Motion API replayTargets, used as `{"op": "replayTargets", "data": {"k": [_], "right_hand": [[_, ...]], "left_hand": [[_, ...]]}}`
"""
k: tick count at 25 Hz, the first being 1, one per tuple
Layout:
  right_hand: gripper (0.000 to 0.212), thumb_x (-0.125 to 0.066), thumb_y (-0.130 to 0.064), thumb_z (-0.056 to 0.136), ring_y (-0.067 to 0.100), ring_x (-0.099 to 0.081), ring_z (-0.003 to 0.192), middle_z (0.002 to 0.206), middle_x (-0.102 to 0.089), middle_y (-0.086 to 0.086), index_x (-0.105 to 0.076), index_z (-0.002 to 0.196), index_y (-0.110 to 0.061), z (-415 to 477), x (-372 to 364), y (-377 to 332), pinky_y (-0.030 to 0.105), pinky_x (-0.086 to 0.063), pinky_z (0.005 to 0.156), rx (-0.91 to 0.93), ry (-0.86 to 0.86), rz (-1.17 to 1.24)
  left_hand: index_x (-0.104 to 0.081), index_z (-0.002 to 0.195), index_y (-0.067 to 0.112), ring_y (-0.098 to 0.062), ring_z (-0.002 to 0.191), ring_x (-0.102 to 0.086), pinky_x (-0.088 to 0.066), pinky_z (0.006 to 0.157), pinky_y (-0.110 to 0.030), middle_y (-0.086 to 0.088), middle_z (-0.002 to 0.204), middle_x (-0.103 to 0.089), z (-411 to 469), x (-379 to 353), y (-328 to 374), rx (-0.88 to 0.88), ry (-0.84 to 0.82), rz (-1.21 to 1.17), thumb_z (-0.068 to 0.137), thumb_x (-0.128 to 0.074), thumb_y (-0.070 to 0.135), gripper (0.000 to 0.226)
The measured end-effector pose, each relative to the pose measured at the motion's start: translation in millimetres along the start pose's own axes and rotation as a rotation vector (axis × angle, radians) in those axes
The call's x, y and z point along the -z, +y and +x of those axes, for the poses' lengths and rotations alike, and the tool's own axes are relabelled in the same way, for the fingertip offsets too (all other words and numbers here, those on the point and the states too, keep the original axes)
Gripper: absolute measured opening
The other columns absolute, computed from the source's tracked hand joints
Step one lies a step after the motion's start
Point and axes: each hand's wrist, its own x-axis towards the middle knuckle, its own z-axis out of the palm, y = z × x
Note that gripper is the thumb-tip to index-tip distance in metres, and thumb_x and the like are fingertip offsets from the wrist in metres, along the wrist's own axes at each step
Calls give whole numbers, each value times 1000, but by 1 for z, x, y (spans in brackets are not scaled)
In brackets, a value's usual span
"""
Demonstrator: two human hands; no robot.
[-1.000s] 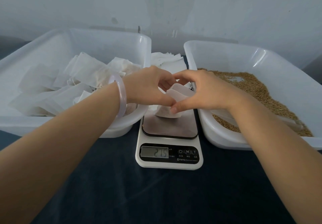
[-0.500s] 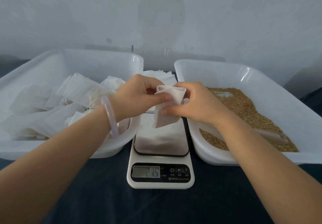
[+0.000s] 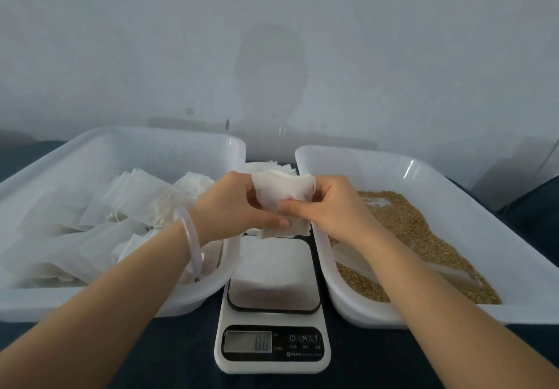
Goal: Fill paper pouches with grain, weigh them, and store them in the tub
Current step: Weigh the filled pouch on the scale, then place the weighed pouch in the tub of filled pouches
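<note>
A white paper pouch [image 3: 282, 195] hangs above the kitchen scale [image 3: 272, 313], held between both hands. My left hand [image 3: 234, 207] grips its left side and my right hand [image 3: 335, 207] grips its right side, thumb across the front. The scale's platform is bare and its display reads about zero. The left white tub [image 3: 193, 295] holds several filled pouches [image 3: 99, 231]. The right white tub [image 3: 357, 307] holds brown grain [image 3: 405, 228].
A stack of flat empty pouches [image 3: 269, 167] lies behind the scale between the two tubs. A pale scoop [image 3: 402, 267] rests in the grain. The dark cloth-covered table [image 3: 166, 355] runs along the front. A grey wall stands close behind.
Both hands have lifted the pouch up off the scale's platform. The display dropped from about 27 to zero. The camera view has tilted upward.
</note>
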Motion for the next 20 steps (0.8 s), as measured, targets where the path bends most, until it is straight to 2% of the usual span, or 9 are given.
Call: {"op": "replayTargets", "data": {"k": [2, 5, 7, 10, 14, 16, 17, 19, 20], "right_hand": [[13, -79, -26, 74, 28, -68, 77, 81, -72, 9, -71, 79, -19, 8, -1, -7, 41, -55, 71, -7, 21, 8], [11, -73, -21, 80, 28, -67, 79, 88, -70, 15, -69, 84, -11, 29, -9, -25, 49, -55, 78, -20, -22, 7], [15, -71, -18, 82, 20, -60, 70, 78, -68, 15, -65, 76, -6, 47, -23, -42, 41, -52, 71, 26, -35, -63], [31, -68, -18, 84, 7, -45, 56, 60, -50, -6, -49, 60, -20, 73, -55, -68, 21, -34, 54, 79, -73, -204], [35, -59, -14, 86, 20, -44, 65, 62, -46, -3, -40, 57, -20, 89, -99, -75, 26, -29, 51, 59, -319, -469], [20, -54, -17, 89, 24, -49, 76, 77, -54, 5, -50, 69, -15, 87, -115, -67, 29, -36, 55, 22, -407, -591], [8, -55, -19, 89, 26, -53, 84, 89, -58, 8, -56, 85, -11, 84, -120, -62, 30, -42, 63, 11, -423, -618], [33, -59, -22, 86, 28, -56, 101, 110, -57, 9, -51, 115, -9, 77, -125, -57, 35, -48, 82, -42, -353, -633], [38, -60, -23, 85, 28, -55, 104, 115, -55, 8, -49, 119, -10, 74, -125, -54, 37, -47, 86, -44, -293, -633]], "left_hand": [[-66, 51, 31, 4, 41, -46, -33, 43, -7, 15, 45, -56, 0, 9, 1, 53, 66, -27, 58, -86, 11, 29], [-67, 57, 19, 1, 45, -55, -41, 44, -11, 9, 49, -62, -7, 31, 8, 86, 168, -149, 61, -84, 10, 20], [-71, 69, 13, -6, 57, -66, -54, 54, -20, 3, 59, -69, -10, 50, 10, 104, 248, -146, 67, -80, 18, 10], [-71, 81, 4, -19, 69, -71, -59, 72, -39, -8, 74, -72, -14, 82, 1, 212, 360, -112, 66, -80, 20, 24], [-66, 84, 1, -24, 70, -70, -59, 69, -36, -15, 80, -69, -26, 90, -24, 477, 257, -177, 79, -65, 4, 7], [-62, 95, -5, -26, 70, -66, -59, 64, -35, -16, 82, -63, -32, 81, -40, 575, 213, -322, 83, -57, -9, 13], [-61, 98, -7, -27, 71, -63, -58, 63, -34, -17, 84, -61, -34, 78, -48, 609, 212, -399, 83, -55, -12, 17], [-59, 100, -8, -30, 73, -60, -57, 58, -30, -21, 90, -60, -35, 77, -57, 652, 210, -521, 84, -51, -14, 19], [-58, 103, -11, -32, 76, -61, -57, 58, -30, -24, 95, -61, -35, 78, -60, 661, 195, -578, 85, -50, -15, 21]]}}
